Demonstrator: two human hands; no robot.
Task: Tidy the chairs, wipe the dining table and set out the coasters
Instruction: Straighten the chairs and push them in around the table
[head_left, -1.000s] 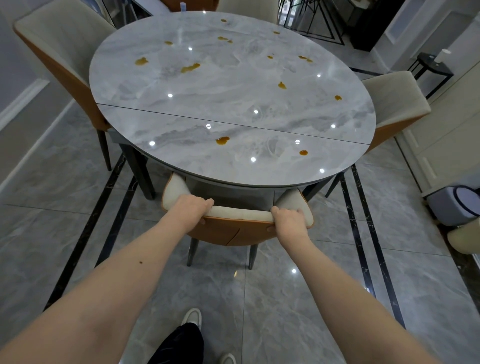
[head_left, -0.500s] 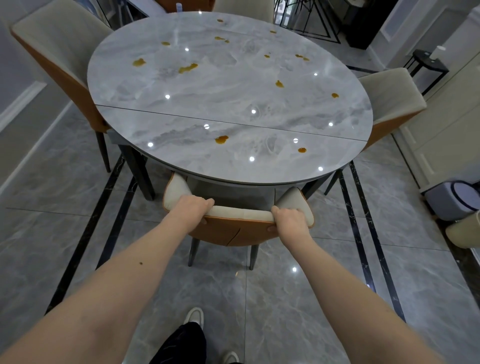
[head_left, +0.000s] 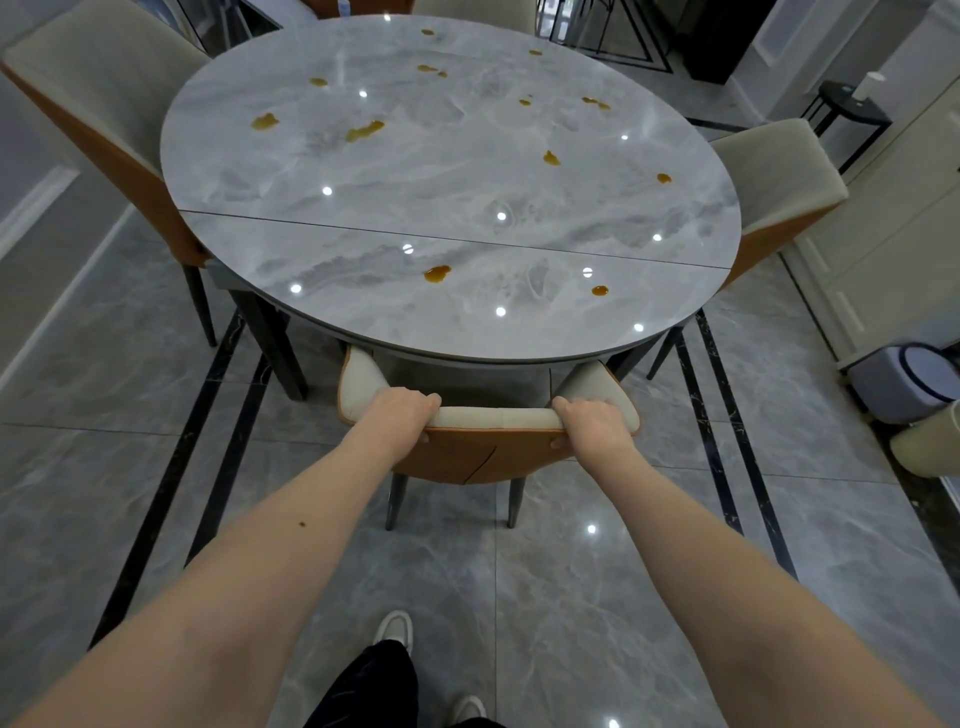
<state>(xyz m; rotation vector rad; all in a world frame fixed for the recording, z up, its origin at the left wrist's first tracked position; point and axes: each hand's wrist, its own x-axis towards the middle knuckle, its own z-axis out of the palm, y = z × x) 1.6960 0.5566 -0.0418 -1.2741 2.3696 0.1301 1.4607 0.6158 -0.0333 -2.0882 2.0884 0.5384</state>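
Note:
A round grey marble dining table (head_left: 467, 197) fills the upper view, dotted with several amber spills (head_left: 437, 273). Directly in front of me a cream and orange chair (head_left: 493, 415) is tucked under the table's near edge, only its backrest and rear legs showing. My left hand (head_left: 400, 415) grips the top of the backrest at its left end. My right hand (head_left: 592, 423) grips the same top rail at its right end, thumb on the orange back. No coasters or cloth are in view.
A cream and orange chair (head_left: 109, 119) stands at the table's left, another (head_left: 774, 176) at its right, and more tops show at the far edge. A grey bin (head_left: 909, 379) sits by the right wall. A black side table (head_left: 847, 111) stands further back. Glossy tiled floor surrounds everything.
The chair has slid slightly further under the table with both hands still gripping its backrest. My view has drifted a little.

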